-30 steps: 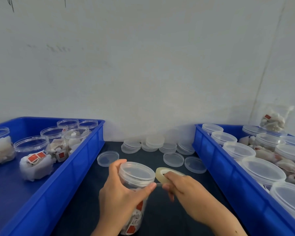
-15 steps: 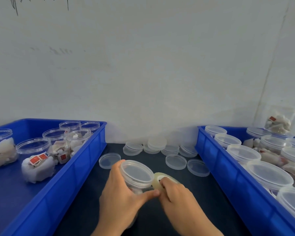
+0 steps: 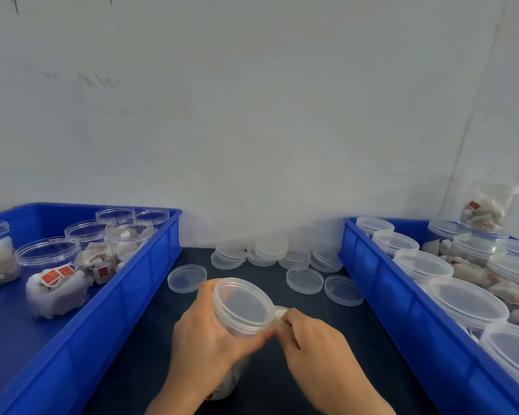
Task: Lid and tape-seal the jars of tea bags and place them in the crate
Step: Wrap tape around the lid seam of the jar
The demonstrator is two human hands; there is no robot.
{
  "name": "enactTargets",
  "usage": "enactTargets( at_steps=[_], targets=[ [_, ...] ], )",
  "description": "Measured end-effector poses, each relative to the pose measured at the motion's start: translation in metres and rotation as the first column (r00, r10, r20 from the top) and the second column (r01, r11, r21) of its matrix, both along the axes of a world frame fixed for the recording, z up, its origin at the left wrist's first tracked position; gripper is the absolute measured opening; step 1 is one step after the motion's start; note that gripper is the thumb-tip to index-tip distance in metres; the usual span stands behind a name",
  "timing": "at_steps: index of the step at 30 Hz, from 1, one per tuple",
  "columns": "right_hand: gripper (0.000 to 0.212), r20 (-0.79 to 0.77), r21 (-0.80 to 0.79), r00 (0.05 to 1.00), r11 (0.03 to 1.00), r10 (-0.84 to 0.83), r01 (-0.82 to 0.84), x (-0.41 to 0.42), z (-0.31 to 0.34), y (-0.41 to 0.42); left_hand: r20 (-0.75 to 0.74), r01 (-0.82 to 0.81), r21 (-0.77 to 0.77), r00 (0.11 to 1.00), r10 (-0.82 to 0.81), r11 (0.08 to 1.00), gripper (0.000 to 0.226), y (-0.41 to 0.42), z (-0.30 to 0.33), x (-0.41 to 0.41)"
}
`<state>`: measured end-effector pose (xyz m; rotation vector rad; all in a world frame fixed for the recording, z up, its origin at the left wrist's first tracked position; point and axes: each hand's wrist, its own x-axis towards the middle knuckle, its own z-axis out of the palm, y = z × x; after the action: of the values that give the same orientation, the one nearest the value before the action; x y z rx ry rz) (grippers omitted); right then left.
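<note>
Dark desk surface runs between two blue crates below a pale wall. At the desk's left edge, the left crate (image 3: 126, 295) holds unlidded jars of tea bags. At the near edge, the left hand (image 3: 206, 339) grips the lidded jar (image 3: 241, 307), now tilted further toward the camera. The right hand (image 3: 309, 339) pinches the tape roll (image 3: 279, 317), now pressed against the lid rim: sealing appears under way. The right crate (image 3: 402, 319) holds lidded jars.

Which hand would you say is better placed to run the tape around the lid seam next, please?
Right. The right hand already pinches the pale roll of clear tape against the lidded clear plastic jar, while the left hand is occupied steadying that jar.
</note>
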<state>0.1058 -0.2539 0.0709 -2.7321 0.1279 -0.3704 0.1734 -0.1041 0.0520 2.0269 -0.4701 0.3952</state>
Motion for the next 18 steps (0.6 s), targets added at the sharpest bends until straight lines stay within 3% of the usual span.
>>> enactTargets(
  at_steps=[7,12,18],
  targets=[
    [0.014,0.066,-0.054,0.996,0.997,-0.053,0.056,-0.005,0.006,0.009,0.052,-0.040,-0.038,0.998,0.042,0.998,0.083,-0.004,0.003,-0.006],
    [0.012,0.100,0.001,0.983,0.988,-0.152,0.153,-0.004,0.004,0.021,0.110,-0.104,-0.037,0.988,0.108,0.994,0.085,-0.007,0.011,-0.016],
    [0.023,0.017,0.122,0.963,0.956,-0.270,0.266,-0.001,0.000,0.022,0.188,-0.169,-0.032,0.967,0.172,0.985,0.092,-0.016,0.018,-0.031]
  ],
)
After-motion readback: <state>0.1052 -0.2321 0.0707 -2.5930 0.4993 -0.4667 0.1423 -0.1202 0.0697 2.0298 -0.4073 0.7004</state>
